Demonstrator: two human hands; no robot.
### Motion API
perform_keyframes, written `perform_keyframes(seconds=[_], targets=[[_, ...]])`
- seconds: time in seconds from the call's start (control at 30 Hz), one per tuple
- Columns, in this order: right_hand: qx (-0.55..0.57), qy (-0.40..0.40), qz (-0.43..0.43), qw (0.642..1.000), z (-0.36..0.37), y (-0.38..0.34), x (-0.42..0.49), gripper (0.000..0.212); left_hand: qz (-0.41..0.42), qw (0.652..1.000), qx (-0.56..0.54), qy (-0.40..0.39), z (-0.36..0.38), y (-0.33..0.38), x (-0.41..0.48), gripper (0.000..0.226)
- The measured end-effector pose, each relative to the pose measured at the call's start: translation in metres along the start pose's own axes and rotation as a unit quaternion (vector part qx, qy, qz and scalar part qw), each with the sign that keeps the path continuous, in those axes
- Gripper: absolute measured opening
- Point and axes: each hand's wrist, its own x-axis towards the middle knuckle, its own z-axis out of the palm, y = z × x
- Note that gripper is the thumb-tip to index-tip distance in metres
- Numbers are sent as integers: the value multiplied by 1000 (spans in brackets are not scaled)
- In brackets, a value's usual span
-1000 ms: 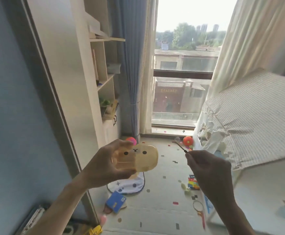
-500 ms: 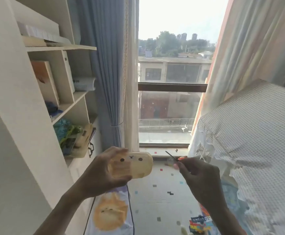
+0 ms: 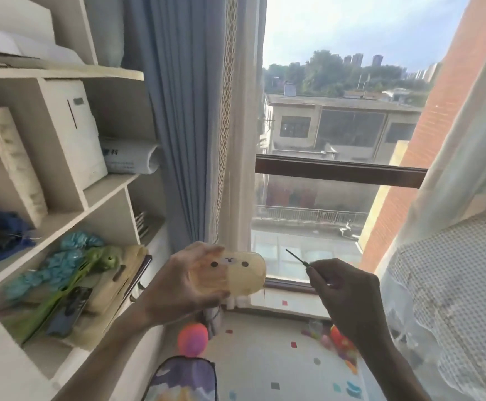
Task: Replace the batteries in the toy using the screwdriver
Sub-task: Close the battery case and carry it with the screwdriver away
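My left hand [image 3: 178, 287] grips a tan rounded toy [image 3: 236, 273] with a small animal face of two black eyes, held up in front of the window. My right hand [image 3: 348, 293] pinches a thin dark screwdriver [image 3: 296, 257] whose tip points up and left toward the toy. A gap separates the tip from the toy. The screwdriver's handle is hidden inside my fingers. No batteries are in view.
An open shelf unit [image 3: 106, 186] with boxes, books and toys stands at the left. A blue curtain [image 3: 184, 111] and the window [image 3: 331, 169] are ahead. A white netted canopy [image 3: 453, 285] fills the right. Balls [image 3: 192, 338] and small toys lie on the floor mat.
The view has swung up and closer to the window and shelves. Both hands stay raised, the left keeping the toy and the right the screwdriver, still a little apart.
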Motion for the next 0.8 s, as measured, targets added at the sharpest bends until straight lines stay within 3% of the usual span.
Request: perform_keyframes(seconds=[0.4,0.8], targets=[[91,-110,-100,985,162,27,294,16,-136,980,48,137,-43,-113,184,81],[199,-248,-269,909,398,-93,455,5,-265,905,127,307,-164,-240,229,72]])
